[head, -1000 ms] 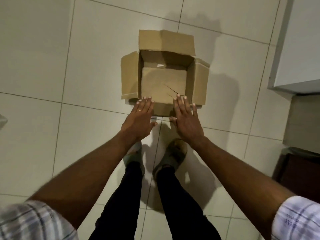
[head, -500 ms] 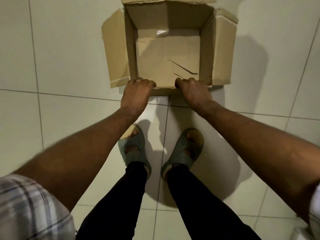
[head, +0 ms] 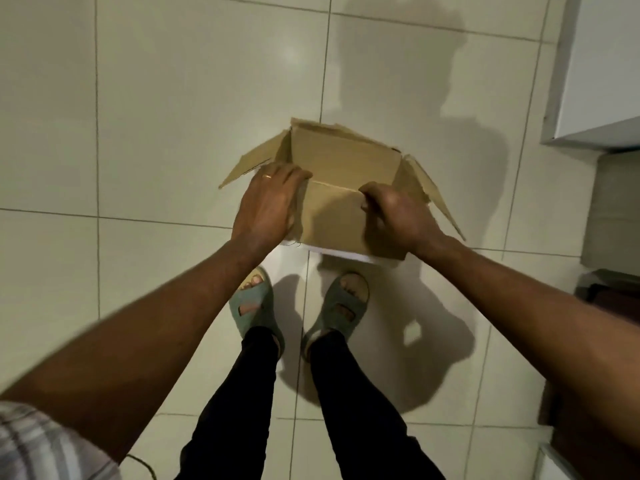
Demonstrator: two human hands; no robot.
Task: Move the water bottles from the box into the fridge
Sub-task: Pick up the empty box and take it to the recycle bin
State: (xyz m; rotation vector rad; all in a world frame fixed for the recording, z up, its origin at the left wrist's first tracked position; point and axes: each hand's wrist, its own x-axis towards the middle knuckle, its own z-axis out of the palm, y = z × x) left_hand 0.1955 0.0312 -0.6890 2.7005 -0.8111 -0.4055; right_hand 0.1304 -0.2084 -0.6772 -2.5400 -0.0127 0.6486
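A brown cardboard box (head: pixel 332 216) with its flaps open is held off the tiled floor in front of me, tilted so its near wall faces up. My left hand (head: pixel 268 202) grips the box's left near corner, fingers curled over the rim. My right hand (head: pixel 394 216) grips the right near corner the same way. The inside that shows holds no water bottles. No fridge interior is in view.
My two feet in grey-green sandals (head: pixel 254 306) stand on the pale tiles just under the box. A white cabinet or appliance edge (head: pixel 595 126) juts in at the upper right, with darker furniture (head: pixel 609 292) below it on the right.
My hands went from lying flat at the box's near edge to curling round it, and the box has come up off the floor and tilted toward me.
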